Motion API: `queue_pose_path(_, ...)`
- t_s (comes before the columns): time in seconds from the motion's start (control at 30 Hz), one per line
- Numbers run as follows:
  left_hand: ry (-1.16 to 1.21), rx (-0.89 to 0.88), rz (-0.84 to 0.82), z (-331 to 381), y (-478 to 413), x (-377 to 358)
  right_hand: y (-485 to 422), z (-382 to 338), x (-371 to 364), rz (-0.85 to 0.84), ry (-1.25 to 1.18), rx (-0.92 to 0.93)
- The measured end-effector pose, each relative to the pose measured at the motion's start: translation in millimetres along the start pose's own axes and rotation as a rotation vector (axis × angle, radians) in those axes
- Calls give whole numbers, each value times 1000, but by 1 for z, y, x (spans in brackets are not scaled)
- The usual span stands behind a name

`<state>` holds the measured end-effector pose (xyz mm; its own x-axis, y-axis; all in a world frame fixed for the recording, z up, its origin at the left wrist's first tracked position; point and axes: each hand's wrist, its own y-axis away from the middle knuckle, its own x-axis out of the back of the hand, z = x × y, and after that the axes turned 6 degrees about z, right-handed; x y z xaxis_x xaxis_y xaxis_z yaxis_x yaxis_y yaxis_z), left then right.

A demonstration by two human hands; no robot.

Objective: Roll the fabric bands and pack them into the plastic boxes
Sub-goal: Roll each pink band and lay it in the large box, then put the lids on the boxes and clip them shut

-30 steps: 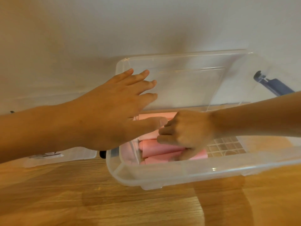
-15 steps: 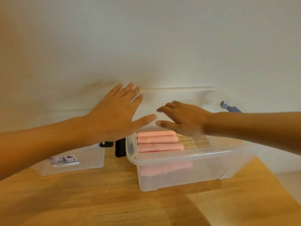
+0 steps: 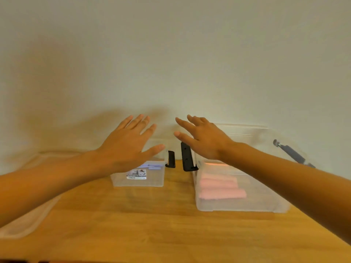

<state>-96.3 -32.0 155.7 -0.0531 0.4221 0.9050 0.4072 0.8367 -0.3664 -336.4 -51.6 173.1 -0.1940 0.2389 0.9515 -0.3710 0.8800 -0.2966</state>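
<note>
Left hand [image 3: 129, 147] and right hand [image 3: 205, 141] hover spread and empty; pink rolled bands [image 3: 221, 186] lie inside the larger plastic box [image 3: 243, 206]; a careless reach may nudge that light box, letting unsecured rolls unwind

Single wide-angle view from head height, facing forward and slightly down across the table [image 3: 152, 234] toward the wall [image 3: 171, 54]; close range, left hand [image 3: 125, 147] and right hand [image 3: 206, 142] extended at centre.
</note>
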Motion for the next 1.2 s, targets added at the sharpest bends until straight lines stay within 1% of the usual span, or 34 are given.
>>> queue_pose_path(0.23, -58, 238, -64, -100, 85, -5, -34, -103, -46, -73, -7, 192)
queue_pose_path(0.43, -119, 308, -75, -179, 144, -23, -73, -168, -83, -92, -20, 264)
queue_pose_path(0.63, -96, 393, -119, -229, 188, -62, -99, -230, -125, -108, -83, 345)
queue_pose_path(0.73, -60, 380, -140, -242, 204, -86, -107, -257, -146, -114, -81, 402)
queue_pose_path(0.87, -55, 328, -205, -261, 222, -126, -126, -294, -187, -161, -51, 484)
queue_pose_path(1.03, -204, 204, -267, -283, 224, -156, -142, -315, -227, -216, 5, 521)
queue_pose_path(1.1, -257, 155, -372, -282, 220, -159, -146, -315, -237, -234, 15, 524)
queue_pose_path(1.17, -280, 98, -432, -276, 212, -155, -150, -314, -246, -237, 27, 523)
queue_pose_path(1.2, -269, 58, -404, -273, 209, -154, -152, -313, -249, -234, 21, 518)
